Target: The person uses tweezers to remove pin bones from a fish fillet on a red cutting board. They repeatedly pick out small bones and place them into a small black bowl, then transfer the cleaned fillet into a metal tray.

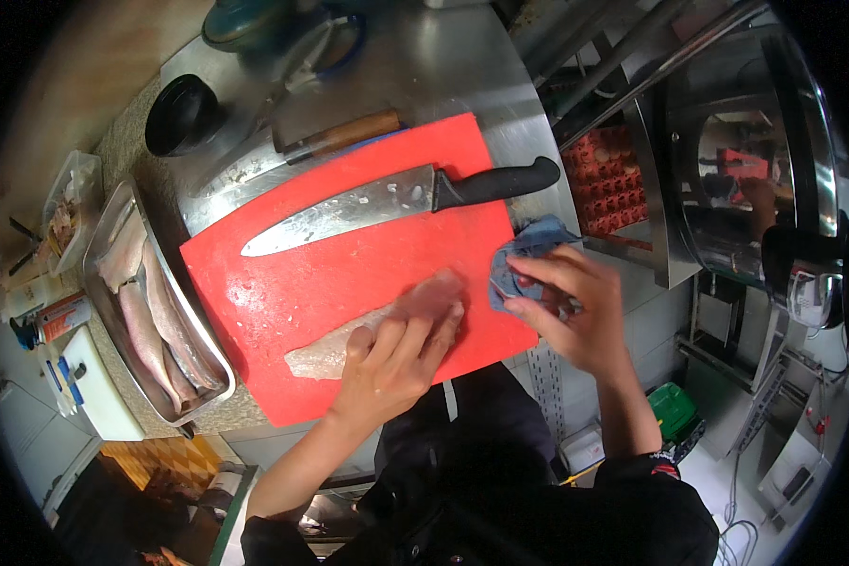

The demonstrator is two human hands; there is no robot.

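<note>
A pale, skinless-looking fish fillet [325,351] lies along the near edge of a red cutting board [269,297]. My left hand [389,361] rests over the fillet, its fingers bent and holding it down; they hide part of the flesh. At the board's right edge, my right hand [573,304] is at a crumpled blue cloth [530,244], thumb and forefinger apart on it. Something small and shiny shows among those fingers, too unclear to name. Beyond the fillet a chef's knife [347,212] with a black handle lies flat across the board, bits of flesh on its blade.
Left of the board stands a steel tray [226,368] of whole fish or fillets [145,339]. A wooden-handled cleaver [347,138] lies behind the board, near a black bowl [180,117]. A white cutting board [102,385] sits far left. Red egg trays [605,184] are at the right.
</note>
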